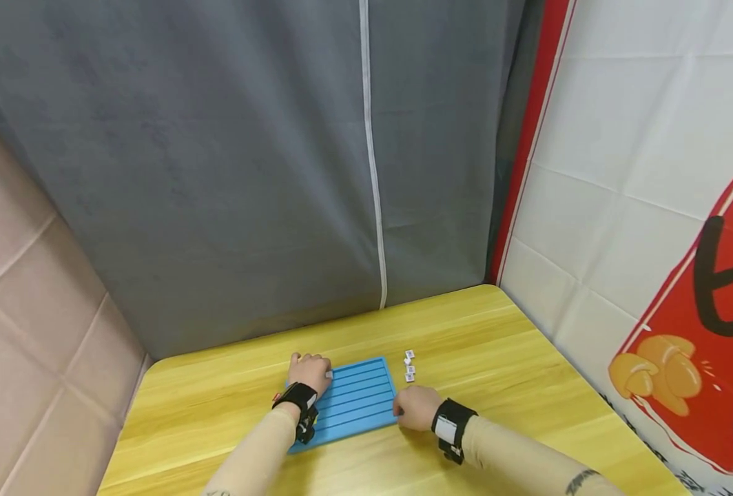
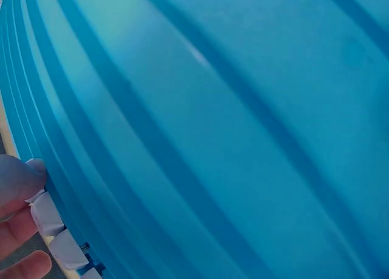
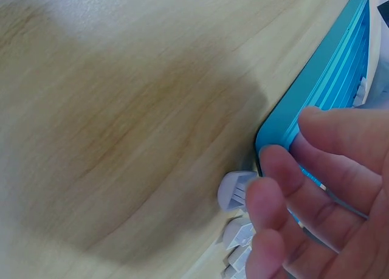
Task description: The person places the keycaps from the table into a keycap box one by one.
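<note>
A blue ribbed board lies flat on the yellow wooden table. My left hand sits curled on its far left corner. In the left wrist view the thumb and fingers hold small white tiles against the board's edge. My right hand is at the board's right edge. In the right wrist view its loosely bent fingers touch the board's rim, with white tiles on the table just under the fingertips.
A few loose white tiles lie on the table beyond the right hand. A grey curtain hangs behind the table, a padded wall stands on the left and a white and red banner on the right.
</note>
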The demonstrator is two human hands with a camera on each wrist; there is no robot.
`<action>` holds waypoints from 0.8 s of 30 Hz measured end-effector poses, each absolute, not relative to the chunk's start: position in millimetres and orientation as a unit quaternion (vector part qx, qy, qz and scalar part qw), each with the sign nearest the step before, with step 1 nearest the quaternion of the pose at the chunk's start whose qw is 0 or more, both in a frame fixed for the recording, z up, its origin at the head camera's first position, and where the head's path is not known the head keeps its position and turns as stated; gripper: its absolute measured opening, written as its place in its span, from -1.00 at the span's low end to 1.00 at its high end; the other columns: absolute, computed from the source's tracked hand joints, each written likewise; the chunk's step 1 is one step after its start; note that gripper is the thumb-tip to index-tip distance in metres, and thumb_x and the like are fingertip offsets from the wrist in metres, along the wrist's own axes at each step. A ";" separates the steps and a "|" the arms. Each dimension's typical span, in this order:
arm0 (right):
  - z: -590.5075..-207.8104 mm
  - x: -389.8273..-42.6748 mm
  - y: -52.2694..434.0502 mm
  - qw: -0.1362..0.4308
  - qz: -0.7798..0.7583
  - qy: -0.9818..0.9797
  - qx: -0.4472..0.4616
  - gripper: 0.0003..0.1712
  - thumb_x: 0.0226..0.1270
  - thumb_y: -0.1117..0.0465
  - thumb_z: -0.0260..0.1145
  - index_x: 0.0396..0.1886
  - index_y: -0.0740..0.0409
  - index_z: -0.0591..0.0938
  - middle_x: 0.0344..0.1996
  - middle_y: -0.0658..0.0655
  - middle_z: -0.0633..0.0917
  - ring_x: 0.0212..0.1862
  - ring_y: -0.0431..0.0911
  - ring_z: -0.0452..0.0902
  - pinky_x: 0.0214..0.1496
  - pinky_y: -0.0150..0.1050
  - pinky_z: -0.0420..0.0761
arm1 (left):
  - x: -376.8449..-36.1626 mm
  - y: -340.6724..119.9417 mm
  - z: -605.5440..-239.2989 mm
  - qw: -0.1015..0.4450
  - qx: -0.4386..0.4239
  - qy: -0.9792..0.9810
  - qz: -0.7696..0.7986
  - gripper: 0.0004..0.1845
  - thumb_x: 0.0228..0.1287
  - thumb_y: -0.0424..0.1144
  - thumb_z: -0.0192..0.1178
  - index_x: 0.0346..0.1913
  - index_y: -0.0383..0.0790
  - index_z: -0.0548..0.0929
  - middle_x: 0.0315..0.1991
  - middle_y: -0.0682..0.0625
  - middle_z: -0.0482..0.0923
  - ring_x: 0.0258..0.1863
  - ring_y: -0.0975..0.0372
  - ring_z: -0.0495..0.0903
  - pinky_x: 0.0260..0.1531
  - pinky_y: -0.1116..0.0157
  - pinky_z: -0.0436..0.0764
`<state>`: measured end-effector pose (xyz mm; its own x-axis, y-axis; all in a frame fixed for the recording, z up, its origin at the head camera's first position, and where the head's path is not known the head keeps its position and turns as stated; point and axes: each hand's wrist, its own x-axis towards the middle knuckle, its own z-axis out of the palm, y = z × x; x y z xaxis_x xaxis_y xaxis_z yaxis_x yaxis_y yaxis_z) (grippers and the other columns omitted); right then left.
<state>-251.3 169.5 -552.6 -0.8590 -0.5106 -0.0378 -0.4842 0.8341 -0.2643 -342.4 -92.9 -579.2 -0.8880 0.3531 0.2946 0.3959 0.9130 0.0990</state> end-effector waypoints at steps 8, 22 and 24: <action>-554.3 -252.4 168.6 0.056 -0.122 0.958 -0.254 -0.94 0.08 0.17 0.45 -0.41 0.02 0.76 -0.46 -0.13 0.69 -0.43 -0.29 0.51 -0.40 -0.29 0.53 | -338.2 -91.0 -578.2 0.152 -0.192 -0.969 -0.038 -0.95 0.01 -0.22 0.34 -0.52 0.02 0.72 -0.50 0.08 0.60 -0.36 0.09 0.56 0.10 -0.14 0.24; -551.4 -250.6 168.4 0.065 -0.130 0.956 -0.255 -0.95 0.10 0.16 0.45 -0.45 0.02 0.74 -0.49 -0.15 0.65 -0.46 -0.31 0.47 -0.40 -0.30 0.51 | -334.2 -89.6 -578.3 0.162 -0.193 -0.967 -0.029 -0.94 -0.01 -0.21 0.40 -0.49 -0.05 0.71 -0.48 0.02 0.61 -0.33 0.04 0.57 0.09 -0.14 0.26; -551.0 -253.0 169.8 0.069 -0.134 0.955 -0.257 -0.95 0.10 0.15 0.44 -0.45 0.00 0.74 -0.49 -0.16 0.66 -0.45 -0.31 0.47 -0.40 -0.31 0.51 | -332.9 -90.3 -573.5 0.165 -0.195 -0.966 -0.036 -0.93 -0.01 -0.21 0.40 -0.42 -0.07 0.73 -0.44 0.00 0.63 -0.32 0.03 0.58 0.06 -0.12 0.29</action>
